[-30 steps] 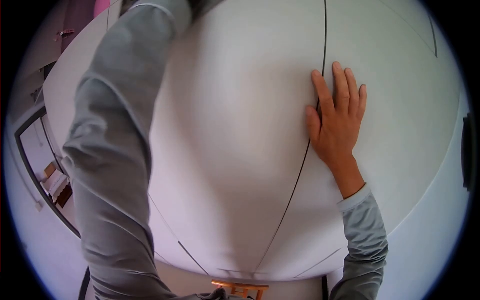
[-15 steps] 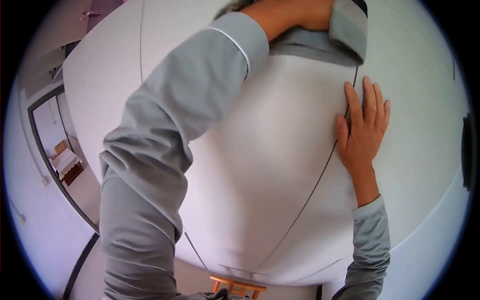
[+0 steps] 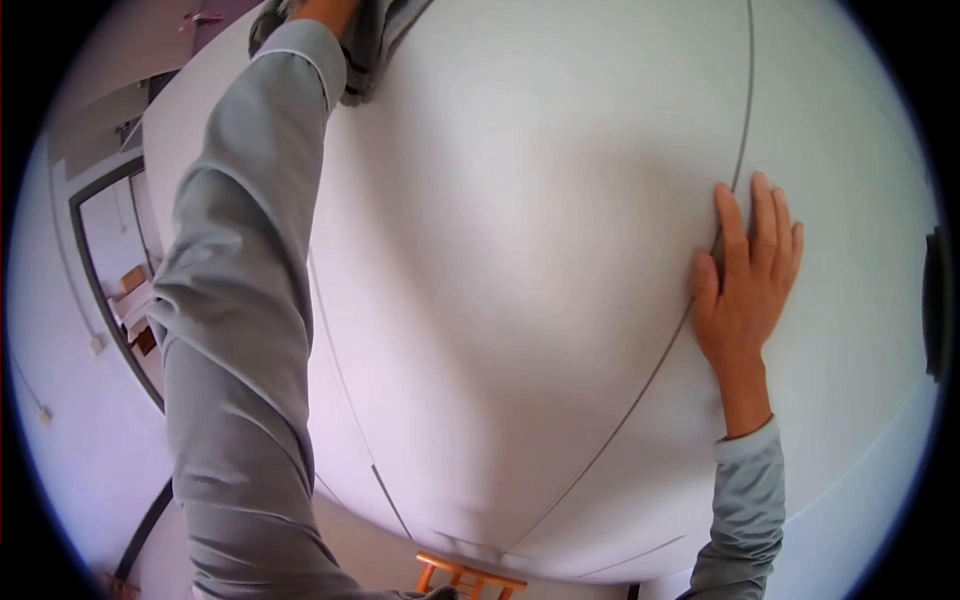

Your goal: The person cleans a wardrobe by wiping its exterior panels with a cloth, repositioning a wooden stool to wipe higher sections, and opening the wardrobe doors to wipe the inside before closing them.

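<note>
My left hand (image 3: 328, 12) reaches to the top left of the view, where only its wrist end shows; the fingers are cut off by the frame edge or covered. Bunched around it is a grey cloth (image 3: 388, 38), lying against a large white panelled surface (image 3: 520, 270) with thin dark seams. Lower on the right, my right hand (image 3: 745, 290) rests flat on that surface with its fingers stretched and slightly apart, across a dark seam, holding nothing.
An orange wooden stool (image 3: 470, 574) stands below the bottom edge of the white surface. At left, a dark-framed doorway (image 3: 100, 270) opens onto a room with furniture. A dark object (image 3: 934, 305) sits at the right edge.
My left hand has swept the grey cloth leftward and upward across the white surface, from top centre to top left. The right hand appears slightly lower and further right, still flat.
</note>
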A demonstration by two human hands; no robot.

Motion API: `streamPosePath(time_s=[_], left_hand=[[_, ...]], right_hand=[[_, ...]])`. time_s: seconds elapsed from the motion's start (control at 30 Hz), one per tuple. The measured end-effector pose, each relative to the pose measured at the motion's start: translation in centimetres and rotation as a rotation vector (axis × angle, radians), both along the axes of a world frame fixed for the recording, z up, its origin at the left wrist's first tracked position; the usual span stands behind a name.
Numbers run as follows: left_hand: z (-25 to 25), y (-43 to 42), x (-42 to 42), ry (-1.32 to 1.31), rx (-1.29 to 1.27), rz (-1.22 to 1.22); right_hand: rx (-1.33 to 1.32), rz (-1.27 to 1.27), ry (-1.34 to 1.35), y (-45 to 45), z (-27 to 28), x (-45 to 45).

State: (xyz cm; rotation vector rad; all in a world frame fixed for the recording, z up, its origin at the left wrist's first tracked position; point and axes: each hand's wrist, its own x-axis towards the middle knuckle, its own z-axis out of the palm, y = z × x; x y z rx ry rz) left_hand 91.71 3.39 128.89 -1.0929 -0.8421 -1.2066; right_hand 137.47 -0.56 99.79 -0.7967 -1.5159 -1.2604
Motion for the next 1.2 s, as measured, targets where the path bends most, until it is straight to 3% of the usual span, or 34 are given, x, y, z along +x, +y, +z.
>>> streamPosePath(time_s=[0.03, 0.07, 0.23, 0.3, 0.33, 0.4, 0.73, 0.9, 1.03, 1.2], left_hand=[[-0.8, -0.7, -1.1, -0.091, -0.067, 0.015], [-2.5, -0.6, -1.9, -0.189, -0.032, -0.233], [-3.8, -1.6, -8.8, -0.025, 0.052, -0.016], [-3.6, -4.1, -9.5, -0.196, -0.491, -0.188], [-5.3, -3.8, -8.0, -0.273, -0.310, -0.220], [-5.9, -3.3, -8.6, -0.199, -0.211, -0.138], [-2.3, -2.8, -21.0, -0.230, -0.168, 0.062], [-2.2, -2.6, -25.8, -0.305, -0.151, 0.031], [-2.6, -2.0, -23.3, -0.264, -0.124, -0.036], [-3.4, -2.5, -12.8, -0.049, -0.146, -0.090]], right_hand=[[0.003, 0.019, -0.005, -0.1, 0.0, -0.1], [0.007, 0.016, -0.006, -0.2, 0.1, -0.1], [0.017, -0.010, -0.022, -0.5, 0.1, -0.1], [0.019, -0.006, -0.028, -0.5, 0.2, -0.1], [0.019, -0.007, -0.031, -0.5, 0.3, -0.1], [0.021, -0.009, -0.034, -0.5, 0.4, -0.1], [0.052, -0.063, -0.076, 0.2, 1.4, -0.1], [0.071, -0.055, -0.090, 0.2, 1.8, -0.6], [0.069, -0.046, -0.081, -0.2, 1.8, -0.9], [0.076, -0.068, -0.089, -0.4, 1.9, -1.0]])
